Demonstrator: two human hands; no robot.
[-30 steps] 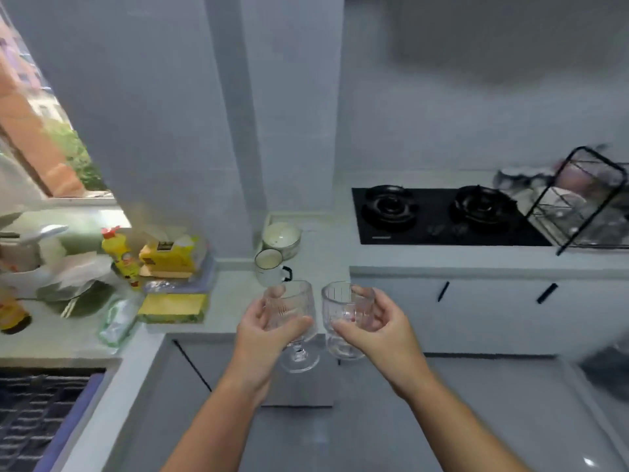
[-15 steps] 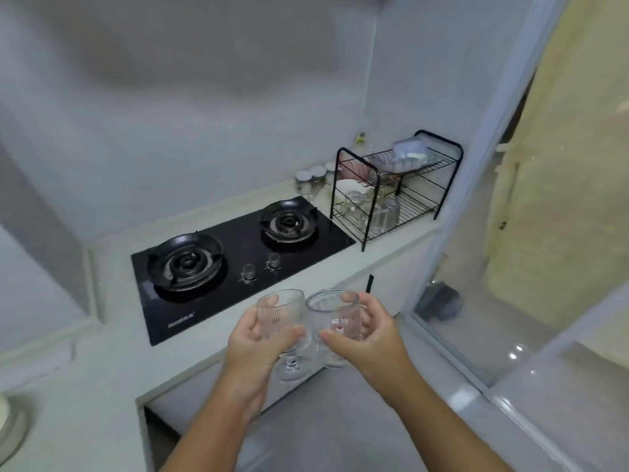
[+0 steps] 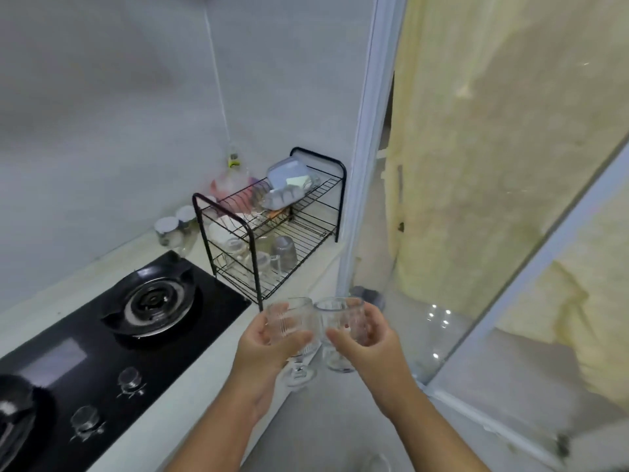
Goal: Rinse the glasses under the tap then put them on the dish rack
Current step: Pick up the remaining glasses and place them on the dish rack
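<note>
Left hand (image 3: 269,349) and right hand (image 3: 367,342) each grip a glass, now facing the dish rack (image 3: 272,229).
The ribbed stemmed glass (image 3: 292,321) and smoother glass (image 3: 343,318) hang side by side over the worktop (image 3: 211,366) edge. A second ago the view faced away; now the rack is near, past the hob (image 3: 136,318), so placing seems next.

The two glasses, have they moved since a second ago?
Yes. The left-hand glass and right-hand glass have travelled past the stove to just before the dish rack.
</note>
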